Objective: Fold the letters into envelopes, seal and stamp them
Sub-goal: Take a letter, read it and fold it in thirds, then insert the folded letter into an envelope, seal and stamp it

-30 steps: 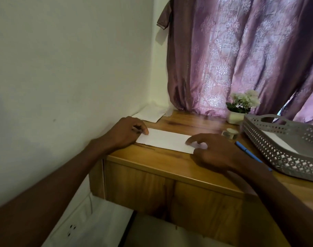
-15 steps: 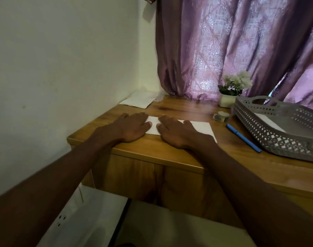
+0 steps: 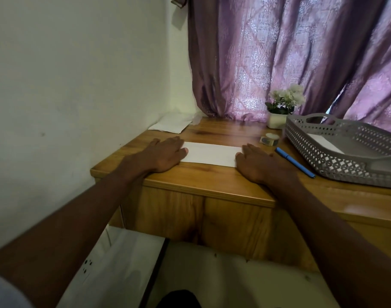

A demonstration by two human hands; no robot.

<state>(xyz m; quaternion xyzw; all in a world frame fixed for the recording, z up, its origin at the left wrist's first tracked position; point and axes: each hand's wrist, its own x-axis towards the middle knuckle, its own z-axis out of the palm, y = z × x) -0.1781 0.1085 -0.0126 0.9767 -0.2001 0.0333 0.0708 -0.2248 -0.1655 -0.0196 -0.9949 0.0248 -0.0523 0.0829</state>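
Purple patterned curtains hang behind a wooden counter pushed into the corner of a pale plastered wall. Near the counter's front edge lies a folded white letter, long side facing the person. The left hand lies flat with straight fingers on the letter's left end, and the right hand presses flat on its right end, fingers spread and holding nothing. More white paper sits in the far corner against the wall. Just right of the right hand lies a blue pen, beside a grey perforated tray with a white sheet inside. A small roll of tape rests between the letter and a white pot of pale flowers by the curtain.
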